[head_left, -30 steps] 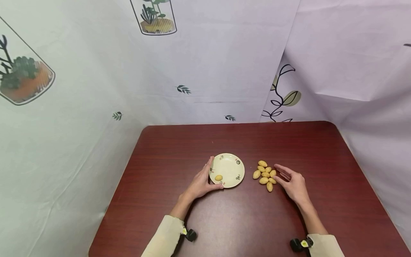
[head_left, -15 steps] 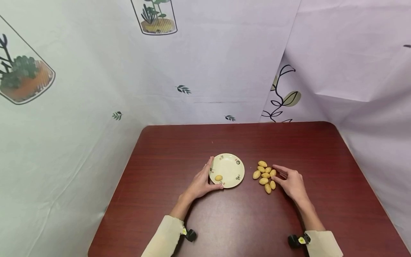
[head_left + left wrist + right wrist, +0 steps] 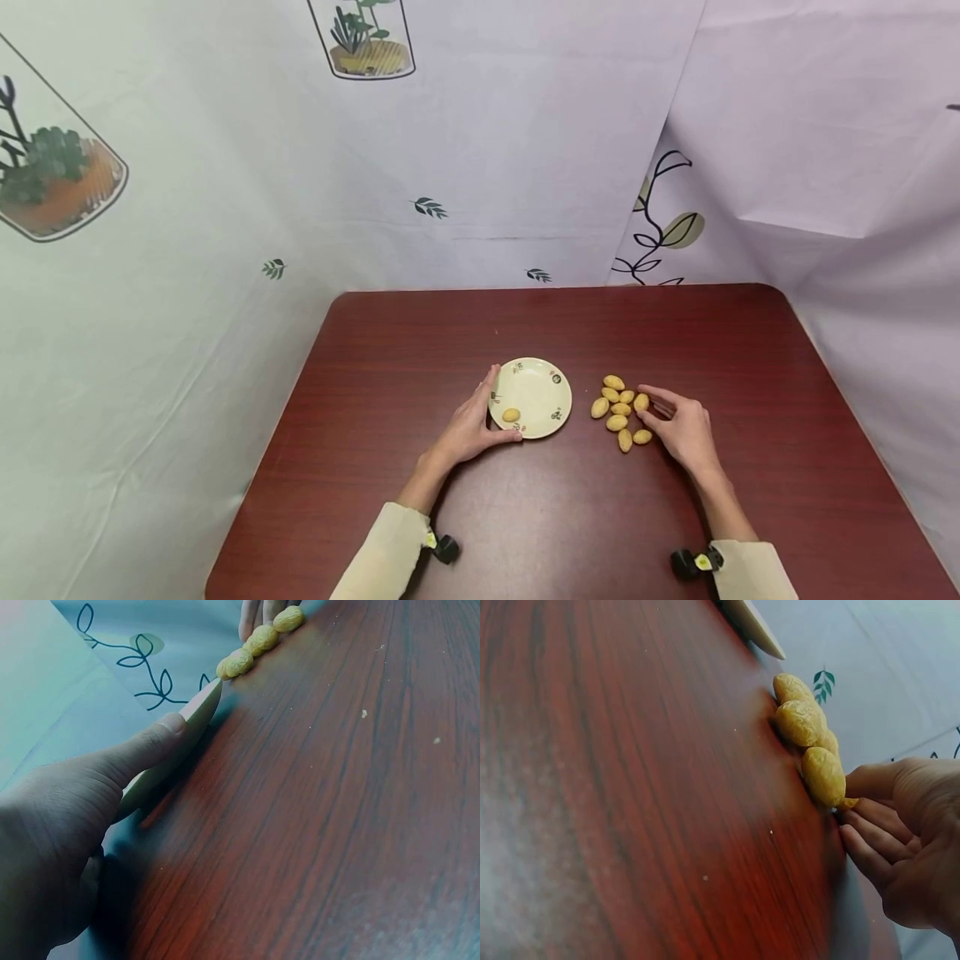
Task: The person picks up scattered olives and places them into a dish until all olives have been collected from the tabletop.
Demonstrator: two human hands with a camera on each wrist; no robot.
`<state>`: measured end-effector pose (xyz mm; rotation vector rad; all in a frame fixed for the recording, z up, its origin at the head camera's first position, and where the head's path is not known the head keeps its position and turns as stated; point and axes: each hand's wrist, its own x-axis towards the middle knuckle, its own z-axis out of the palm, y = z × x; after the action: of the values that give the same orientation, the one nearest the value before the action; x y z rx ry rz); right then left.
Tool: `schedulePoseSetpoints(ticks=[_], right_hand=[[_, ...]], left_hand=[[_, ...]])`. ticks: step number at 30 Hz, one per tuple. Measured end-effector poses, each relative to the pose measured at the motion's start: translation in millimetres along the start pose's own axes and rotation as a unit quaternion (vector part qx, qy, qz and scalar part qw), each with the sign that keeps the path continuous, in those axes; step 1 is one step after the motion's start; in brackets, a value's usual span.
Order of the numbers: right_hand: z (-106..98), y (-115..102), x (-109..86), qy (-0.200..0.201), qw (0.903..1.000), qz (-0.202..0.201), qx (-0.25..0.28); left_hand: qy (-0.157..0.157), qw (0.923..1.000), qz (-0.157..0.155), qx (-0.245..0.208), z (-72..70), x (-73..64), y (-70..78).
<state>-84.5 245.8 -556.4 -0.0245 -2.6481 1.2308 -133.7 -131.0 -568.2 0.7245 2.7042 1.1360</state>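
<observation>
In the head view my left hand (image 3: 468, 425) holds the left edge of a small cream plate (image 3: 536, 396) with printed motifs, its thumb at the near rim and its fingers along the far left side. One yellow oval piece (image 3: 511, 415) lies on the plate. To the plate's right, several similar small, wrinkled yellow oval pieces (image 3: 617, 422) lie in a loose group. At the group's right edge my right hand (image 3: 686, 429) pinches one oval piece (image 3: 641, 402) between thumb and fingers. In the right wrist view a nearer oval piece (image 3: 824, 777) mostly hides the pinched one.
The dark red-brown table (image 3: 570, 517) has rounded far corners. Patterned pale cloth (image 3: 480, 167) hangs behind it and along its sides. Each wrist wears a small black camera (image 3: 447, 548). Tiny pale crumbs (image 3: 364, 714) dot the tabletop.
My right hand has shifted slightly left and now pinches a piece at the group's edge. Two nearer pieces have moved apart, one rightward. My left hand and the plate stay put.
</observation>
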Motion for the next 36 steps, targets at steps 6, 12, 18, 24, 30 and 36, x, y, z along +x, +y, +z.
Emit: schedulePoseSetpoints(ticks=[6, 12, 18, 24, 30, 36], right_hand=[[-0.9, 3.1, -0.2, -0.007, 0.9988, 0.013, 0.047], [-3.9, 2.1, 1.1, -0.029, 0.9960, 0.024, 0.081], [-8.1, 3.4, 3.2, -0.044, 0.9903, 0.018, 0.130], [-7.5, 2.6, 6.0, -0.052, 0.9843, 0.023, 0.167], [-1.2, -10.6, 11.6, -0.038, 0.9782, 0.007, 0.204], [10.3, -28.9, 17.2, -0.045, 0.9731, -0.008, 0.226]], left_hand=[[-0.003, 1.0000, -0.004, 0.003, -0.3, 0.2, -0.4], [-0.002, 1.0000, -0.005, 0.004, 0.5, -0.2, -1.5], [-0.006, 1.0000, -0.005, 0.004, -0.6, -0.8, 0.0], [-0.011, 0.9999, -0.011, 0.006, -0.8, -1.4, 0.6], [-0.004, 0.9999, -0.005, 0.008, 0.9, -0.3, -1.2], [-0.003, 0.9999, -0.006, 0.010, 1.4, 0.5, -2.9]])
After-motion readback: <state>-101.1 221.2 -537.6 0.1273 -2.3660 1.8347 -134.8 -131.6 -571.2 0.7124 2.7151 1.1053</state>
